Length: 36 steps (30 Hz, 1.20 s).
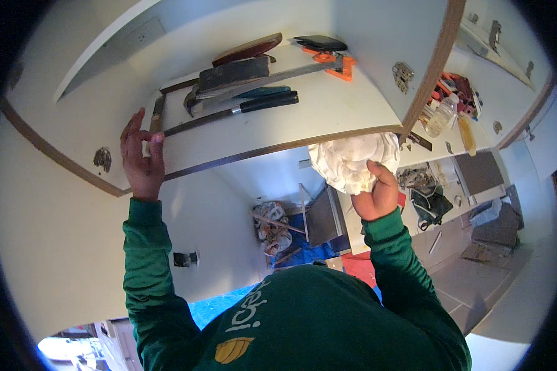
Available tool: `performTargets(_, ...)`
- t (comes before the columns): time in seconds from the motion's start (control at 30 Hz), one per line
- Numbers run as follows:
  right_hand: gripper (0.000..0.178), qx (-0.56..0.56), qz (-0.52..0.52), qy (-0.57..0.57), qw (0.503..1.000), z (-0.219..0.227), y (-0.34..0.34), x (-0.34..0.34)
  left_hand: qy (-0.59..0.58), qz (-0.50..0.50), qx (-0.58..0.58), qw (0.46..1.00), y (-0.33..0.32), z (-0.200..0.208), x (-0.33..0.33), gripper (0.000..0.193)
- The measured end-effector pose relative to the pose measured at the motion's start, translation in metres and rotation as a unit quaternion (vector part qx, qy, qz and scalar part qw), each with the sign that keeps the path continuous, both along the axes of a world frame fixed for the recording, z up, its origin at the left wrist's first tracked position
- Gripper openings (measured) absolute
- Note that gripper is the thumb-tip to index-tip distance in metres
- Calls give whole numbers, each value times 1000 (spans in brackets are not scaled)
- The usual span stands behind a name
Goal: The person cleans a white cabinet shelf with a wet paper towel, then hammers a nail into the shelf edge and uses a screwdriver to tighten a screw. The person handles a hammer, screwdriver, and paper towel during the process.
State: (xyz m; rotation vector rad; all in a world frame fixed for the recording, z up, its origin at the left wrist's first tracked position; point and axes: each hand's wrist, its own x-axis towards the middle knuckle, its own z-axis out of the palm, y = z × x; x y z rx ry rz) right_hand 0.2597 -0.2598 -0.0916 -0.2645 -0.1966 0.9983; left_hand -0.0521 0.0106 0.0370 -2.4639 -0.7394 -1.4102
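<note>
My left hand [143,162] is at the left end of the cabinet shelf [328,117], its thumb and fingers around the lower end of a slim wooden-handled tool [157,117]. The tip of a long file with a black handle [269,101] lies close to my thumb. In my right hand [380,195] is a crumpled white cloth [346,162], pinched with the thumb on top, just below the shelf's front edge. My right fingers are mostly hidden behind the cloth.
On the shelf lie a claw hammer [193,99], an orange-framed saw [339,65], a dark block [235,73], a red-brown wooden piece [249,48] and a black wallet [320,42]. Right of the upright panel [436,68] stands a clear bottle [441,117]. Below lies a dark bag [431,205].
</note>
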Motion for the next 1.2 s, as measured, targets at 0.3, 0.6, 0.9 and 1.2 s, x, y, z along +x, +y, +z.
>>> performTargets(0.3, 41, 78, -55, 57, 994, -11, 21, -12, -51, -71, -72, 994, 17, -17, -7, 43)
performTargets(0.6, 47, 165, -88, 40, 982, -14, 39, -22, -17, -42, -54, 998, 17, -17, -6, 42)
performTargets(0.9, 42, 166, -95, 39, 981, -12, 67, -41, -37, -98, -115, 988, 16, -16, -7, 40)
performTargets(1.2, 35, 162, -136, 85, 974, -19, 70, -11, -28, -103, -116, 987, 14, -15, -7, 39)
